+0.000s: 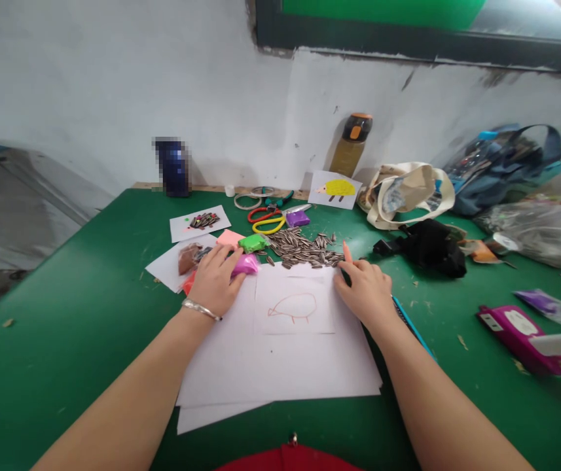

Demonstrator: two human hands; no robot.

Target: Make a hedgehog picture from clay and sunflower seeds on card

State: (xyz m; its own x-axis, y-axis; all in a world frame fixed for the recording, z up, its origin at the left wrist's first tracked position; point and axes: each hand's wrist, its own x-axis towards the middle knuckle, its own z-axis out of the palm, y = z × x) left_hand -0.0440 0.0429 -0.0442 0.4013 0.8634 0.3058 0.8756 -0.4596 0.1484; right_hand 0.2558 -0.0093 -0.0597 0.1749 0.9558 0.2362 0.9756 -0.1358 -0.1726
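A small white card (322,320) with an orange outline of a rounded animal lies on larger white sheets (231,366). My left hand (216,278), with a silver bangle at the wrist, rests fingers outstretched over the modelling clay packets, touching a pink packet (247,264). A green packet (253,244) lies just beyond its fingertips. My right hand (366,291) is curled at the card's upper right. An orange coloured pencil (347,252) sticks up from its fingers; its lower end is hidden. Striped sunflower seeds (300,247) lie heaped between the hands.
Behind the seeds are yellow-handled scissors (269,226) and a purple packet (297,218). A hedgehog picture (334,190) leans by a bottle (351,147). A seed-covered card (200,222) lies left. Rightward are a cloth bag (408,196), black pouch (437,248) and magenta device (520,337).
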